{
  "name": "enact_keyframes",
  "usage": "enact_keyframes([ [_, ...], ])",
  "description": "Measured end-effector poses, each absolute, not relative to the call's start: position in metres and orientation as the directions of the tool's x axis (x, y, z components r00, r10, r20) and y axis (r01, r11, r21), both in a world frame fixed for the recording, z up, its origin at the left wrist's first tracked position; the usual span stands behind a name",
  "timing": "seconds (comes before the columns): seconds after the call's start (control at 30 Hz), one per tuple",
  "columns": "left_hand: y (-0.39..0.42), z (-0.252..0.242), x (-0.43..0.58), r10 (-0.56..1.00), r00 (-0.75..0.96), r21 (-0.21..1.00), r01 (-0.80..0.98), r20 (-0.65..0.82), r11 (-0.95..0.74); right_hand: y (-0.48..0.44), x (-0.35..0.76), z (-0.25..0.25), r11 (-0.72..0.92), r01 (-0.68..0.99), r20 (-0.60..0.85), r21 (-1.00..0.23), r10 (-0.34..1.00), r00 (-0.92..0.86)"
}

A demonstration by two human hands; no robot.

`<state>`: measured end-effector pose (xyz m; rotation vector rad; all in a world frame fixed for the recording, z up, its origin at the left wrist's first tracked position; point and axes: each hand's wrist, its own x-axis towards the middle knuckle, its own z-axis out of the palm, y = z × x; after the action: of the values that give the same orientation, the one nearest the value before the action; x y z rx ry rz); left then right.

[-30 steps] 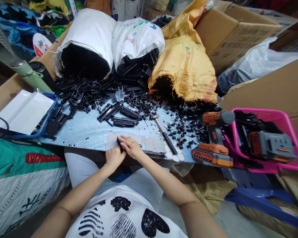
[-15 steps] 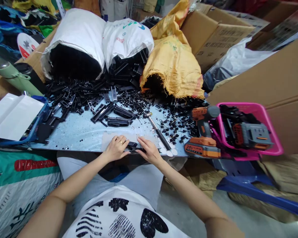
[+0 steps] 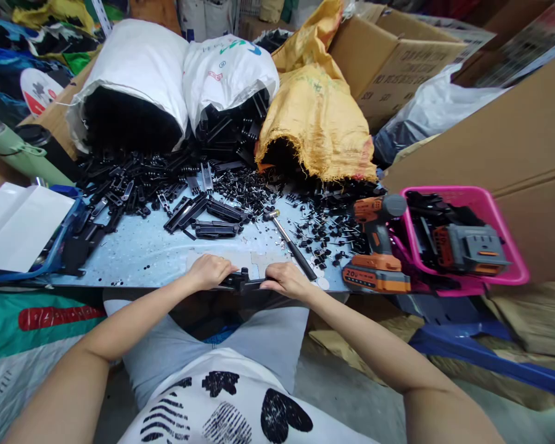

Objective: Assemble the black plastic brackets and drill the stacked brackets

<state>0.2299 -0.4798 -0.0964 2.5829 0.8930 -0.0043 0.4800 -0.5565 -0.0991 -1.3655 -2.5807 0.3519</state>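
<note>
Between my two hands, at the table's front edge, is a black plastic part (image 3: 244, 280) with a small knob standing up at its middle. My left hand (image 3: 211, 271) is closed round its left end, and my right hand (image 3: 284, 279) grips the right end with thumb and fingers. The fingers cover both ends of the part. Behind it lies a pale flat plate (image 3: 259, 260) on the table. A hammer (image 3: 290, 242) rests just beyond my right hand, its head pointing away. Several longer black plastic pieces (image 3: 213, 216) lie behind my hands.
White sacks (image 3: 134, 74) and a yellow sack (image 3: 314, 123) spill black parts across the back. Loose black pins (image 3: 324, 231) are scattered right of the hammer. A cordless drill (image 3: 377, 246) stands beside a pink basket (image 3: 520, 271). At left sits a blue basket (image 3: 46, 268).
My hands have moved apart and now hold the black part by its two ends. The part has come up, and its knob now shows. The whole view has shifted slightly.
</note>
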Motion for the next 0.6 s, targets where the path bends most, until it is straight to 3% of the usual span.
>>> enact_keyframes([
  [0.17, -0.489, -0.097, 0.231, 0.742, 0.658, 0.233, 0.747, -0.125, -0.623, -0.560, 0.462, -0.090, 0.470, 0.857, -0.027, -0.211, 0.874, -0.485],
  [0.3, -0.485, -0.086, 0.219, 0.654, 0.743, 0.276, 0.664, -0.140, -0.695, -0.564, 0.457, -0.078, 0.481, 0.857, 0.030, -0.184, 0.875, -0.484],
  [0.37, -0.492, -0.075, 0.208, 0.546, 0.833, 0.393, 0.531, -0.084, -0.750, -0.569, 0.456, -0.064, 0.575, 0.768, 0.118, -0.283, 0.815, -0.567],
  [0.47, -0.523, -0.057, 0.197, 0.405, 0.908, 0.650, 0.243, 0.109, -0.720, -0.581, 0.447, -0.043, 0.682, 0.498, 0.243, -0.536, 0.689, -0.682],
  [0.53, -0.551, -0.050, 0.200, 0.393, 0.897, 0.785, 0.092, 0.201, -0.613, -0.594, 0.431, -0.040, 0.662, 0.282, 0.329, -0.695, 0.641, -0.693],
  [0.6, -0.575, -0.052, 0.209, 0.439, 0.853, 0.838, 0.004, 0.282, -0.546, -0.607, 0.409, -0.053, 0.629, 0.156, 0.415, -0.762, 0.659, -0.627],
])
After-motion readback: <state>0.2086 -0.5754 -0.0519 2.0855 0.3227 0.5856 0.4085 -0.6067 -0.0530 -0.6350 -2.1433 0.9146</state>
